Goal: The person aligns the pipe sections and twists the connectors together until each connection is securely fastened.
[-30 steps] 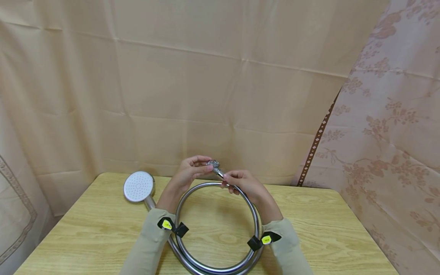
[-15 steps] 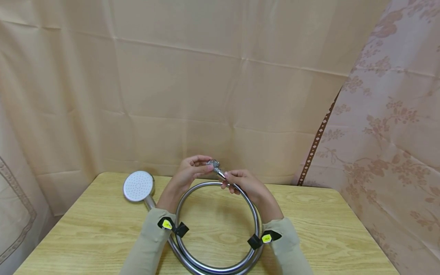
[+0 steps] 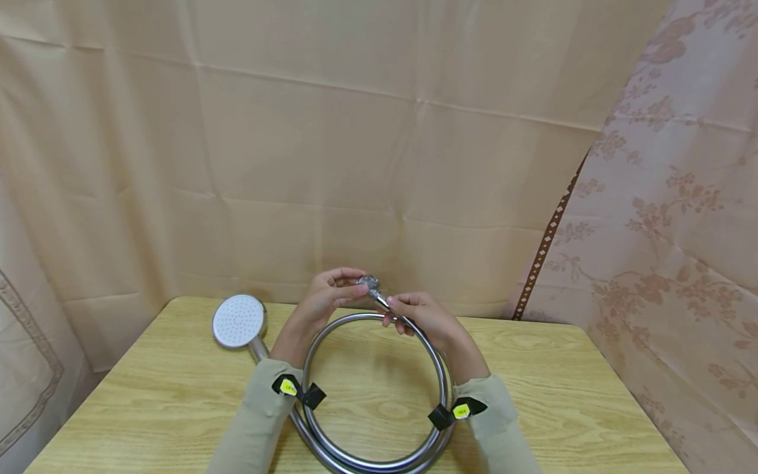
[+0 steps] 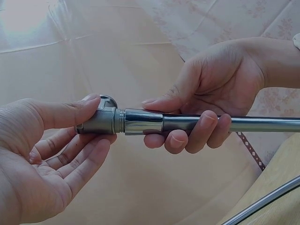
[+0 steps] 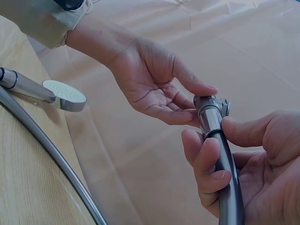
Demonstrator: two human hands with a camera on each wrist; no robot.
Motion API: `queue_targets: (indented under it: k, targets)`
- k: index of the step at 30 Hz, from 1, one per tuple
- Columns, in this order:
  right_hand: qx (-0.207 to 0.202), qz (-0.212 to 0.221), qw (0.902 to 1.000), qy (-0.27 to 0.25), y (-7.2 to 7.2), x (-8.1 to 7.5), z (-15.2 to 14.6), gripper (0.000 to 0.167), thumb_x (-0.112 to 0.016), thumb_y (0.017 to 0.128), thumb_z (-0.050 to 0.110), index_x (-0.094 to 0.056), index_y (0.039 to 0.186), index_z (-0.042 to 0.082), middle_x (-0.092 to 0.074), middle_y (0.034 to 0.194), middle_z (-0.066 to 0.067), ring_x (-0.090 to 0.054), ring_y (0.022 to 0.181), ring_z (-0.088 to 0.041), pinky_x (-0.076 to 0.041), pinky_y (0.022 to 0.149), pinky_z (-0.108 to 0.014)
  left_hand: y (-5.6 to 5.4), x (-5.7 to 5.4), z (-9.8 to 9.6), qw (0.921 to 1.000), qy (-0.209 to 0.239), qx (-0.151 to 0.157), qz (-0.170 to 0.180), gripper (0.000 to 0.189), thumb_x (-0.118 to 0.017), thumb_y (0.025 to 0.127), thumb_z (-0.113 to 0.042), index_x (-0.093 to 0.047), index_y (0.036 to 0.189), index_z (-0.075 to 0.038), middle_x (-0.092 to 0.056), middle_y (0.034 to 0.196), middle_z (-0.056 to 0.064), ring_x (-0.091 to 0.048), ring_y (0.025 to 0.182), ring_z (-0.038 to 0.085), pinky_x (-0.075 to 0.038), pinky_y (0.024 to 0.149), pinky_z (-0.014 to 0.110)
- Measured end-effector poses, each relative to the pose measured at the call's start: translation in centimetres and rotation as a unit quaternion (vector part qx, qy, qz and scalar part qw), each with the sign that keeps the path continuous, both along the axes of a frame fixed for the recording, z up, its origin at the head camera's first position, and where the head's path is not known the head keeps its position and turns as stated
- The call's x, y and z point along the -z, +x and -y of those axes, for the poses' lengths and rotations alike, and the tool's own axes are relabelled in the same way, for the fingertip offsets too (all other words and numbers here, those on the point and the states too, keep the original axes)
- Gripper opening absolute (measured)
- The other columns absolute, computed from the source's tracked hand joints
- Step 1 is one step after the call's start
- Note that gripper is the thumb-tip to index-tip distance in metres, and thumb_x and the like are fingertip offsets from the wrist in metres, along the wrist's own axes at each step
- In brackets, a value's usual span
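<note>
My left hand (image 3: 320, 299) pinches a small grey metal fitting (image 4: 99, 121) between thumb and fingers, up above the table's far edge. Facing it is the chrome end nut (image 4: 143, 121) of a shower hose (image 4: 262, 123), which my right hand (image 3: 429, 322) grips just behind and at the nut. A short ring of thread shows between fitting and nut in the left wrist view, the two in line. The right wrist view has the fitting (image 5: 213, 102) on top of the hose end. The rest of the hose (image 3: 441, 375) lies coiled below, between my forearms.
A hand shower (image 3: 239, 321) with a white round face lies at the table's left, its handle running under my left forearm. The wooden table (image 3: 551, 395) ends at a beige curtain (image 3: 331, 164); a flowered cloth (image 3: 681, 217) hangs at the right.
My right thumb and fingers have shifted slightly to the right at the hose end. The left hand and the fitting stay in place.
</note>
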State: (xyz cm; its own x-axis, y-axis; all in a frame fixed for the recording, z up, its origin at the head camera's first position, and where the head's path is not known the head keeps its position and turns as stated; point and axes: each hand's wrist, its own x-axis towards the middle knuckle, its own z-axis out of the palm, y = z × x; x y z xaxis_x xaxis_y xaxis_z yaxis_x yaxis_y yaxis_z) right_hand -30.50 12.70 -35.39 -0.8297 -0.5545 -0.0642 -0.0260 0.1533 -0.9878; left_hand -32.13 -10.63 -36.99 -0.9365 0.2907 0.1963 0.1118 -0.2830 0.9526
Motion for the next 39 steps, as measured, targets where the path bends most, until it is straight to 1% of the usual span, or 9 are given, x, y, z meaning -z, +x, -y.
queue_targets:
  k: [3,9,15,22,25,29,31,36,39]
  targets:
    - [-0.005,0.0,1.0,-0.003,0.0,0.1,-0.1,0.036,-0.05,0.108,0.02,-0.063,0.117,-0.012,-0.07,0.081,0.005,-0.052,0.06,-0.005,-0.037,0.054,-0.018,0.1,-0.1,0.0,1.0,0.001,0.001,0.002,0.022,-0.065,0.092,0.009,-0.066,0.112,0.0,-0.073,0.093,-0.004,-0.07,0.089,0.01,-0.06,0.085,0.027]
    - [-0.006,0.002,1.0,-0.006,0.0,0.1,-0.2,0.031,-0.049,0.108,0.02,-0.064,0.112,-0.008,-0.07,0.08,0.004,-0.052,0.06,-0.006,-0.037,0.053,-0.018,0.2,-0.1,-0.1,1.0,0.005,0.004,0.004,0.022,-0.066,0.091,0.009,-0.067,0.111,-0.001,-0.074,0.093,-0.004,-0.07,0.089,0.01,-0.061,0.088,0.03]
    - [-0.012,0.01,0.9998,-0.009,0.0,0.1,-0.2,0.029,-0.048,0.108,0.019,-0.064,0.111,-0.004,-0.07,0.081,0.004,-0.052,0.059,-0.005,-0.037,0.053,-0.018,0.1,0.0,-0.1,1.0,-0.002,-0.002,0.006,0.023,-0.066,0.091,0.008,-0.067,0.113,0.001,-0.074,0.093,-0.005,-0.07,0.09,0.01,-0.06,0.086,0.029]
    - [-0.024,0.02,0.9994,-0.013,-0.6,0.4,-0.2,0.028,-0.045,0.11,0.019,-0.067,0.1,0.004,-0.069,0.08,0.004,-0.051,0.059,-0.005,-0.037,0.052,-0.018,0.0,0.1,0.0,0.9999,-0.01,-0.004,0.006,0.024,-0.067,0.092,0.006,-0.066,0.116,0.003,-0.074,0.094,-0.005,-0.07,0.091,0.011,-0.06,0.089,0.03]
    - [-0.03,0.02,0.9992,-0.017,-0.8,0.6,-0.2,0.03,-0.044,0.11,0.02,-0.068,0.101,0.006,-0.069,0.08,0.004,-0.051,0.059,-0.005,-0.036,0.051,-0.018,-0.2,0.2,0.0,0.9999,-0.009,-0.003,0.005,0.023,-0.067,0.092,0.005,-0.067,0.115,0.001,-0.074,0.094,-0.004,-0.07,0.092,0.011,-0.059,0.09,0.031]
    - [-0.039,0.022,0.9987,-0.025,-1.0,0.7,-0.4,0.032,-0.042,0.11,0.02,-0.067,0.106,0.0,-0.069,0.08,0.004,-0.051,0.058,-0.004,-0.036,0.051,-0.018,-0.4,0.3,0.0,1.0,-0.005,0.0,0.005,0.022,-0.066,0.092,0.007,-0.068,0.113,-0.001,-0.074,0.094,-0.004,-0.07,0.091,0.011,-0.06,0.089,0.029]
    - [-0.04,0.023,0.9986,-0.024,-1.0,0.7,-0.4,0.033,-0.042,0.11,0.02,-0.066,0.106,-0.001,-0.069,0.079,0.004,-0.051,0.058,-0.004,-0.036,0.05,-0.017,-0.4,0.3,-0.1,1.0,-0.002,0.002,0.005,0.022,-0.065,0.092,0.008,-0.069,0.112,-0.002,-0.074,0.094,-0.004,-0.07,0.091,0.011,-0.06,0.088,0.029]
    - [-0.042,0.024,0.9987,-0.016,-1.1,0.6,-0.4,0.032,-0.041,0.111,0.021,-0.068,0.104,0.005,-0.068,0.079,0.004,-0.051,0.059,-0.004,-0.037,0.051,-0.017,-0.4,0.2,-0.2,1.0,-0.001,0.0,0.008,0.021,-0.065,0.092,0.008,-0.069,0.108,-0.005,-0.074,0.094,-0.004,-0.07,0.091,0.01,-0.06,0.086,0.028]
    - [-0.04,0.026,0.9988,-0.014,-1.1,0.6,-0.4,0.033,-0.042,0.11,0.022,-0.069,0.108,0.003,-0.068,0.079,0.004,-0.051,0.059,-0.004,-0.038,0.051,-0.017,-0.3,0.2,-0.2,1.0,-0.003,-0.003,0.008,0.021,-0.065,0.092,0.008,-0.069,0.108,-0.005,-0.074,0.093,-0.005,-0.07,0.09,0.01,-0.06,0.088,0.03]
